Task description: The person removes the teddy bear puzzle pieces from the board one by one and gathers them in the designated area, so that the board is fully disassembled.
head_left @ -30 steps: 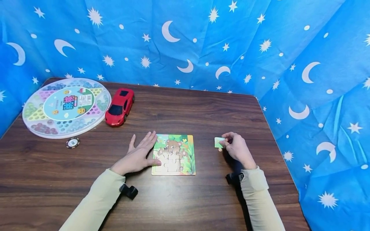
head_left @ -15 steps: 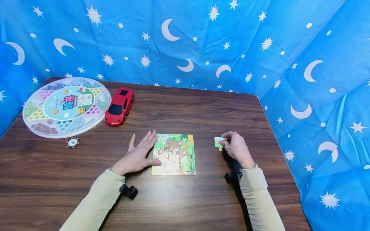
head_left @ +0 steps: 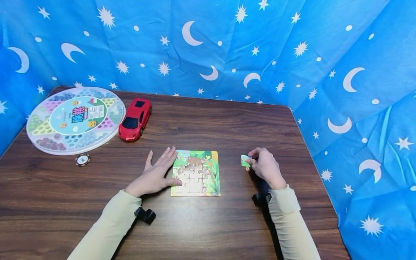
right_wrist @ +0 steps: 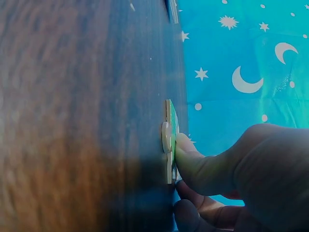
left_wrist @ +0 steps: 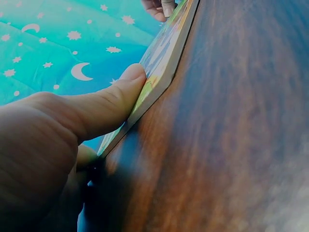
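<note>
A square jigsaw puzzle [head_left: 195, 180] with a brown bear on a green ground lies mid-table. My left hand [head_left: 155, 177] rests at its left side, fingers straight along the upper left edge and thumb over the picture. In the left wrist view, the thumb [left_wrist: 108, 99] lies on the face of the puzzle near its thick edge. To the right of the puzzle, apart from it, my right hand [head_left: 265, 167] pinches a green puzzle piece [head_left: 245, 161] between thumb and fingers. Seen from the right wrist, the piece [right_wrist: 169, 145] is edge-on, close over the tabletop, its rounded tab showing.
At the back left lies a round Chinese checkers box [head_left: 78, 117] with colored marbles. A red toy car [head_left: 134, 121] stands beside it, and a poker chip [head_left: 82, 160] lies in front. A blue star-and-moon cloth [head_left: 208, 50] hangs behind the wooden table [head_left: 208, 227] and along its right.
</note>
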{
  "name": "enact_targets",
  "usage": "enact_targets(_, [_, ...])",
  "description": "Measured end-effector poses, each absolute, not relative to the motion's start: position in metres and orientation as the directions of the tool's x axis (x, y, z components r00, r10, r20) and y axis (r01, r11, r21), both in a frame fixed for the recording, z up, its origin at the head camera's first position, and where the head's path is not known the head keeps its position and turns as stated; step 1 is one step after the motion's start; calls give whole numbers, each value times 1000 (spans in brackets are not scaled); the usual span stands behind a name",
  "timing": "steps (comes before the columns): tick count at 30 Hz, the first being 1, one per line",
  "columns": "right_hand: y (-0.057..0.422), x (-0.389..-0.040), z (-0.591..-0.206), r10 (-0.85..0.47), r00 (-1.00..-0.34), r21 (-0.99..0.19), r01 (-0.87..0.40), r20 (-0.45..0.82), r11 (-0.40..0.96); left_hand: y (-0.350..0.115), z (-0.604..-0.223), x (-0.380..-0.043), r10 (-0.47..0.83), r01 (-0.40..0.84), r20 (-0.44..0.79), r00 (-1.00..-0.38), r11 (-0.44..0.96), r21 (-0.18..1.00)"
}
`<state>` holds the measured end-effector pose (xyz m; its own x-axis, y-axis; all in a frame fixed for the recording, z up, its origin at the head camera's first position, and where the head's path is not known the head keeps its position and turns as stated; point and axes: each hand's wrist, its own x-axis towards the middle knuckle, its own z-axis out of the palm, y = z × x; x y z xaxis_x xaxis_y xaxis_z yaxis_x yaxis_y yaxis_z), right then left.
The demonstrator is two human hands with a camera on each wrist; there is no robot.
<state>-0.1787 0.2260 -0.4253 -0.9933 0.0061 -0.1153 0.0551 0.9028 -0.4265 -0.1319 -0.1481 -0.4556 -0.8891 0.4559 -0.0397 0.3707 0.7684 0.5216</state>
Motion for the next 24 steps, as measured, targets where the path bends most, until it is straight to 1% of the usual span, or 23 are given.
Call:
enact_targets(9, [227, -178, -426, -44, -997, -428, -12, -66, 904, -149, -458, -132, 455, 378, -24, -890, 767, 518])
enact_targets(16, [225, -174, -427, -130, -991, -474, -132, 36, 871, -147, -456, -131, 456, 375, -35, -889, 771, 515])
enact_targets(20, [215, -171, -421, -191, -978, -525, -205, 81, 826, -147, -456, -130, 457, 380, -30, -889, 772, 510])
enact_targets(24, [195, -168, -415, -267, -962, -542, -259, 65, 799, -148, -456, -131, 455, 382, -25, -890, 773, 506])
